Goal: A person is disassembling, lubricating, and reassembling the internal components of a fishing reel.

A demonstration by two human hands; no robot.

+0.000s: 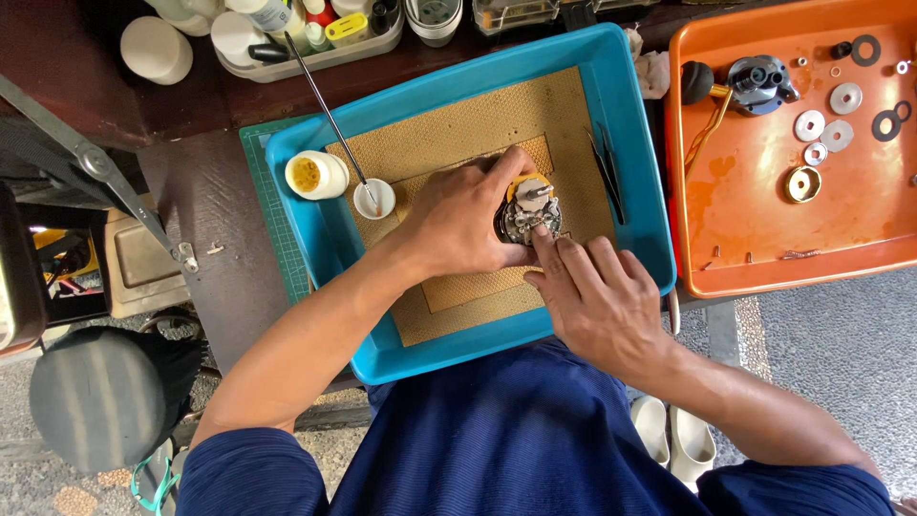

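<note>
Left hand (458, 222) is wrapped around a small round metal mechanism (527, 212), gripping it just above the tan mat (458, 134) inside the blue tray (626, 134). Right hand (597, 301) comes in from below, fingers loosely extended, its index fingertip pressing on the mechanism's exposed gears; it holds nothing that I can see.

A slip of that fingertip could knock a loose part out of the mechanism, and a small piece might bounce off the mat. Beyond the left knuckles stand a small white cup (373, 198) with a thin metal rod (325, 110) leaning in it and a yellow-filled jar (315, 175); a sweeping elbow could tip them. Tweezers (606, 167) lie just past the right fingers. Most open mat lies beyond the hands; the tray wall is near the right wrist.
</note>
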